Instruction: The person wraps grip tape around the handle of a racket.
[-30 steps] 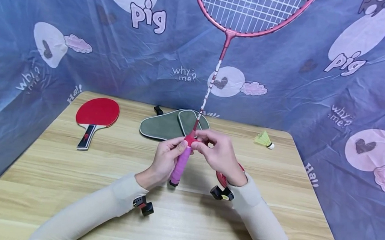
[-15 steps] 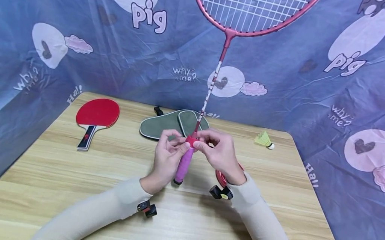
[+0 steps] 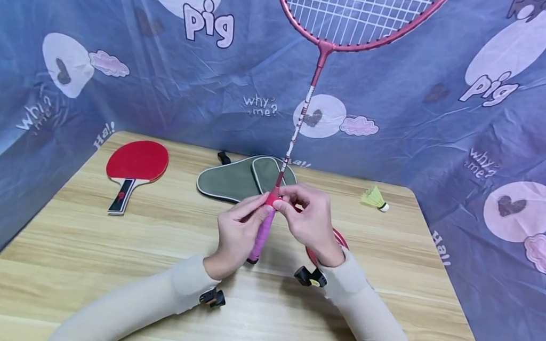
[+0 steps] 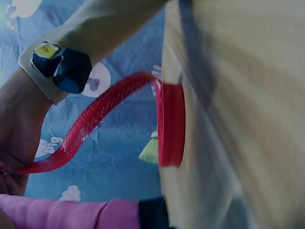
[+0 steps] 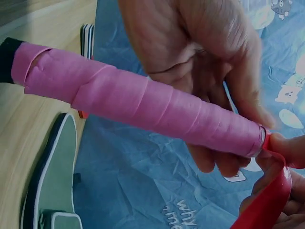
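A badminton racket (image 3: 298, 124) stands tilted with its head upward and its pink-purple handle (image 3: 261, 236) below. Red grip tape (image 3: 273, 198) lies around the top of the handle. My left hand (image 3: 236, 237) pinches the racket there between thumb and forefinger; in the right wrist view its other fingers show behind the handle. With thumb and fingers, my right hand (image 3: 310, 216) pinches the strip of red tape (image 5: 269, 198) right at the handle's top end. From that hand the strip runs in a curve to a red tape roll (image 4: 171, 125) standing on the table.
A red table tennis bat (image 3: 138, 160) lies at the left of the wooden table (image 3: 150, 257). Behind the hands is a green bat case (image 3: 229, 179). A yellow shuttlecock (image 3: 374, 198) lies at the right rear. Blue printed cloth (image 3: 163, 103) encloses the table's back and sides.
The left fingers loosened and spread half a second ago, then came back together on the red-taped spot. The handle's lower end has shifted slightly right. The right hand has barely moved.
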Available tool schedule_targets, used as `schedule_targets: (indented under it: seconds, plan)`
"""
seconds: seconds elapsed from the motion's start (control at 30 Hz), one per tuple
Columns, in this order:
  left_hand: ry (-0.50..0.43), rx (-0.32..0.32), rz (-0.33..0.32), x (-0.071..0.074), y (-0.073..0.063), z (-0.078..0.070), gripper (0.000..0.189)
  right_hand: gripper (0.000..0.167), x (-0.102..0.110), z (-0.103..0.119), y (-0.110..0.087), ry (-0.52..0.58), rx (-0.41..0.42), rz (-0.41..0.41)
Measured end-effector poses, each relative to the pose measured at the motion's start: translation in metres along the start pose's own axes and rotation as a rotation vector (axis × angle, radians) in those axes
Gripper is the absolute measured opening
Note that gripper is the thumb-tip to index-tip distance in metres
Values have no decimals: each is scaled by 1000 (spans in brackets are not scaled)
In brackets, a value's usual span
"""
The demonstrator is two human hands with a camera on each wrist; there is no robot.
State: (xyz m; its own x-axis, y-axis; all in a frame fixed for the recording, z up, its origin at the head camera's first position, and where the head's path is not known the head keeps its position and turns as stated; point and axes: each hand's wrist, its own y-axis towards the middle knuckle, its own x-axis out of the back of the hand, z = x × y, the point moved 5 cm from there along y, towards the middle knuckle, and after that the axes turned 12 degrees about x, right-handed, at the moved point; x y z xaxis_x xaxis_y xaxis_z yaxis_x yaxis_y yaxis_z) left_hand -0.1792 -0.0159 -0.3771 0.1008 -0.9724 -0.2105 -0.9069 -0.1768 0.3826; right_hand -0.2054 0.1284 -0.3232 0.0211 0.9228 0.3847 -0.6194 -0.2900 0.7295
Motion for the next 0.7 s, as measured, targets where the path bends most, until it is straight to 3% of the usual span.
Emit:
schedule_targets:
  seconds: [0.13, 0.3, 0.5, 0.7]
  plan:
    - [64, -96, 32, -2, -1, -2, 48, 14, 1, 1, -1, -44, 5, 0]
    - [77, -99, 33, 2, 2, -1, 42, 16, 1, 5, 0, -88, 42, 38]
    - [84, -33, 93, 5, 7, -4, 37, 22, 7, 11, 4, -116, 86, 165]
    - [30, 131, 163, 3, 7, -5, 37, 27, 14, 14, 6, -162, 100, 298]
